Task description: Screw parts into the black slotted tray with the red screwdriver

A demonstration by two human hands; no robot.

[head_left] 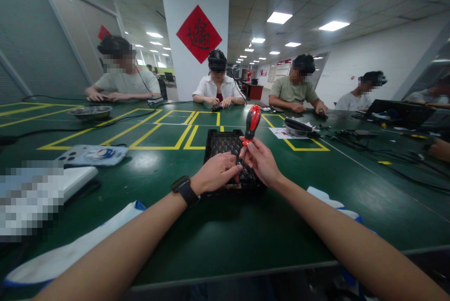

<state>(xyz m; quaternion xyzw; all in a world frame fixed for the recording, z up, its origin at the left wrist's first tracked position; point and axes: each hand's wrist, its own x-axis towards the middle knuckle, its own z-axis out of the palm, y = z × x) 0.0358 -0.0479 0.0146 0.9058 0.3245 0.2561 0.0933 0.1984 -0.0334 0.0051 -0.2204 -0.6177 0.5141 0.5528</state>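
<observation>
A red and black screwdriver (251,125) stands nearly upright over a black tray (225,144) on the green table. My right hand (262,162) is closed round the lower part of the screwdriver. My left hand (216,173), with a black watch on its wrist, has its fingers curled down at the screwdriver's tip over the tray. What the fingertips pinch there is hidden.
A metal dish (91,112) sits far left, a phone-like device (92,154) and a white object (72,181) nearer left. Several people sit along the far edge. Cables (365,146) and another metal dish (297,127) lie to the right. Yellow tape marks the table (225,240).
</observation>
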